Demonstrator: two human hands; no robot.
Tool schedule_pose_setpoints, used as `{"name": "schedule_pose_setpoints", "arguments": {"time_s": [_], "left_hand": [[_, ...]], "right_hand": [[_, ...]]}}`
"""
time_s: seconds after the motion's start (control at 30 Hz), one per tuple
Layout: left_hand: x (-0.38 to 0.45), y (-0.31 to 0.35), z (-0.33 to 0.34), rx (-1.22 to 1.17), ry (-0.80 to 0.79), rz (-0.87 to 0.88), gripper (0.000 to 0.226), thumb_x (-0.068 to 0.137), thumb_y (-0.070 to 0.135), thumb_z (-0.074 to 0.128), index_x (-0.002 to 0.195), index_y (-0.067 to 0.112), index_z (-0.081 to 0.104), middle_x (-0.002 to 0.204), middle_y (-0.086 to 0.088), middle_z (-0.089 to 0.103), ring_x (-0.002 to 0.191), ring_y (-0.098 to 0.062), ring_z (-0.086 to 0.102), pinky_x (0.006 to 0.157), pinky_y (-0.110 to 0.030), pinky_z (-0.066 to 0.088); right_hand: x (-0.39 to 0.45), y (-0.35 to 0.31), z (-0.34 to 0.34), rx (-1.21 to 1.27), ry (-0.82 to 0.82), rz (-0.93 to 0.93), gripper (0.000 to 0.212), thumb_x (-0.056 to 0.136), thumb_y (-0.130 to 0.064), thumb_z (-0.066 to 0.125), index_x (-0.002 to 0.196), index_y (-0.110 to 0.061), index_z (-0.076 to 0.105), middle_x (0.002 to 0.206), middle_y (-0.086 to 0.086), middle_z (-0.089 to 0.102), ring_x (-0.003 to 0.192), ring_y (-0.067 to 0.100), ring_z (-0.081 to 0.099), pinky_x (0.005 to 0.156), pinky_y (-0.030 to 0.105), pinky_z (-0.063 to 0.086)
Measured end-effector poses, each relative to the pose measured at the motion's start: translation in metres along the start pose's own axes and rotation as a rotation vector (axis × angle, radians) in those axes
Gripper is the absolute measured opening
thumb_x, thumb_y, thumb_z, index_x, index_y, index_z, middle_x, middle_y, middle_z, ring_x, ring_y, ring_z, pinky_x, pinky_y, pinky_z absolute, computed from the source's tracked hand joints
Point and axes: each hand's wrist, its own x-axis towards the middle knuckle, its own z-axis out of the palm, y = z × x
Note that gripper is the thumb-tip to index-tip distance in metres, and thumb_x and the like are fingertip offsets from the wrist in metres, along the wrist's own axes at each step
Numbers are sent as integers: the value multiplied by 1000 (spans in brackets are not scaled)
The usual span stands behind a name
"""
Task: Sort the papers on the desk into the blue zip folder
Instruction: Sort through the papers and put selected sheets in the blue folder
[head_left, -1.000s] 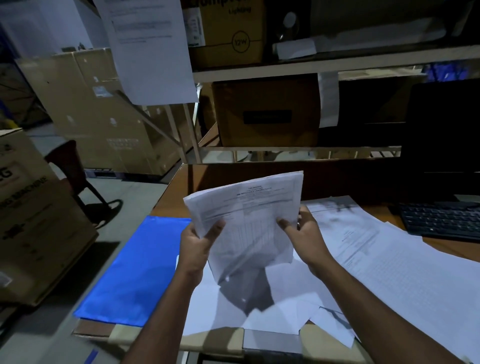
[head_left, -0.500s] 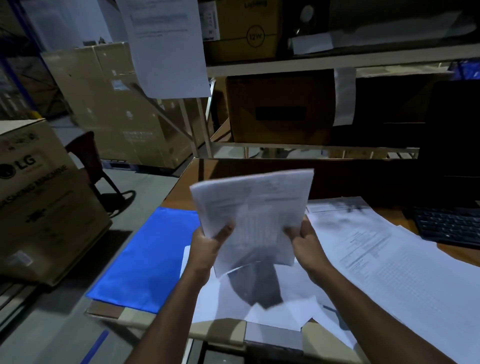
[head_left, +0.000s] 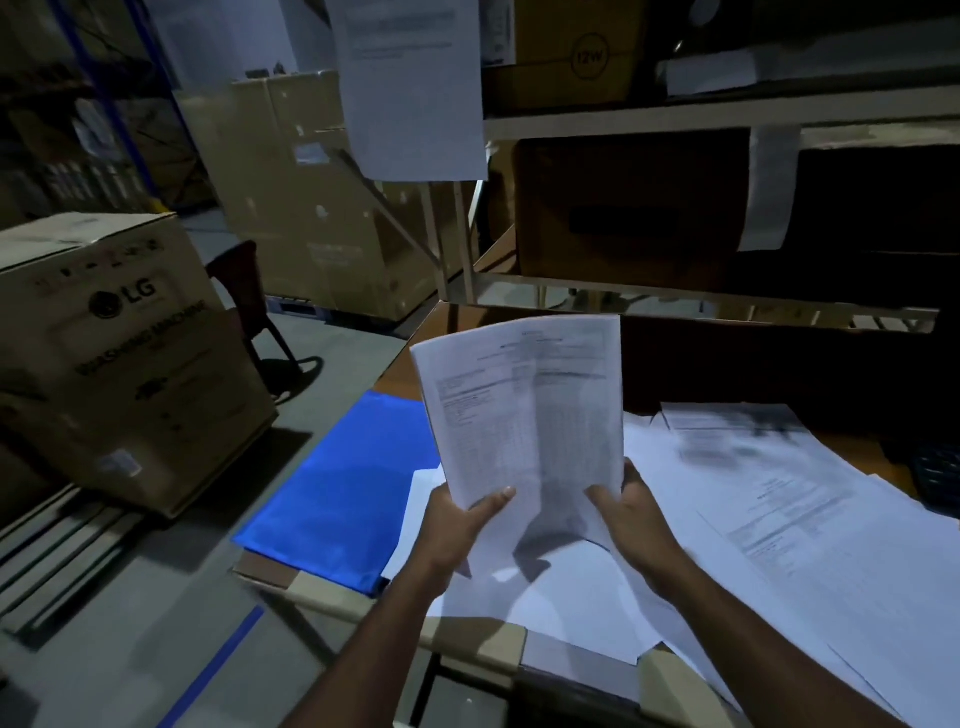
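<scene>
Left hand and right hand: fingers curled round bottom corners of paper stack, held upright above table; blue folder flat at left, loose sheets right

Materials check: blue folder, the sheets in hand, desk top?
Blue folder: likely thin plastic, smooth with a soft sheen; could be coated fabric.
Sheets gripped by the left hand and right hand: plain matte white paper, printed with tables, thin enough to curve.
Desk: brown wood-look top, probably laminate; the pale front edge looks like banding strips.
</scene>
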Motion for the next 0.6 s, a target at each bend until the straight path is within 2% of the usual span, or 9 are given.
{"name": "schedule_pose_setpoints", "arguments": {"time_s": [0.1, 0.17, 0.2, 0.27, 0.33, 0.37, 0.4, 0.5, 0.6], "left_hand": [[1, 6, -11, -18, 8, 50, 47, 79, 41, 88, 118, 20, 73, 111, 6, 79, 103, -13, 75, 85, -31, 63], [2, 9, -21, -16, 11, 61, 37, 85, 41, 83, 112, 16, 75, 108, 3, 80, 99, -15, 76, 85, -36, 63], [4, 6, -30, 6, 39, 63, 34, 88, 43, 80, 104, 13, 75, 100, 2, 80, 92, -16, 76, 80, -38, 63], [6, -3, -49, 34, 153, 59, 31, 95, 40, 71, 89, 9, 72, 84, 1, 76, 77, -17, 72, 67, -34, 59], [6, -18, -71, 14, 282, -15, 17, 100, 27, 69, 94, 12, 74, 91, -4, 77, 85, -21, 76, 73, -35, 63], [5, -28, -83, 46, 329, -49, 7, 99, 21, 70, 97, 16, 74, 95, -5, 78, 91, -23, 77, 79, -40, 64], [5, -38, -95, 141, 371, -68, 6, 98, 16, 71, 96, 22, 73, 97, -3, 78, 96, -24, 77, 84, -43, 64], [0, -56, -114, 425, 397, -98, 23, 94, 3, 67, 93, 26, 71, 92, 10, 75, 99, -17, 74, 91, -40, 59], [1, -61, -119, 630, 356, -51, 23, 91, 3, 70, 104, 22, 73, 98, 11, 71, 104, -15, 70, 92, -34, 57]], "right_hand": [[4, -10, 0, 0, -44, -54, 29, 103, -30, 50, 131, -22, 55, 119, -4, 65, 105, 13, 64, 88, 32, 54], [5, -14, 2, 58, -99, -34, 22, 104, -25, 49, 123, -21, 60, 112, -6, 69, 95, 5, 69, 74, 20, 55], [6, -13, 4, 95, -121, -7, 19, 104, -23, 49, 119, -20, 61, 109, -6, 71, 89, 4, 70, 68, 18, 54], [10, -2, 9, 156, -142, 102, 20, 104, -21, 50, 120, -18, 62, 108, 0, 72, 92, 14, 72, 73, 28, 57], [13, 13, 17, 172, -132, 211, 23, 103, -18, 51, 124, -14, 60, 110, 6, 71, 97, 26, 69, 85, 40, 56], [15, 21, 21, 160, -116, 247, 25, 103, -16, 50, 126, -13, 58, 112, 8, 70, 97, 28, 68, 88, 41, 54], [16, 28, 25, 141, -96, 274, 27, 103, -14, 50, 129, -11, 57, 115, 11, 69, 98, 28, 66, 90, 41, 52], [19, 41, 34, 123, -45, 342, 31, 102, -15, 51, 131, -8, 56, 116, 13, 67, 99, 30, 64, 96, 44, 51], [19, 38, 42, 135, -28, 355, 30, 103, -17, 50, 131, -8, 55, 115, 11, 66, 101, 30, 63, 93, 42, 51]]}}
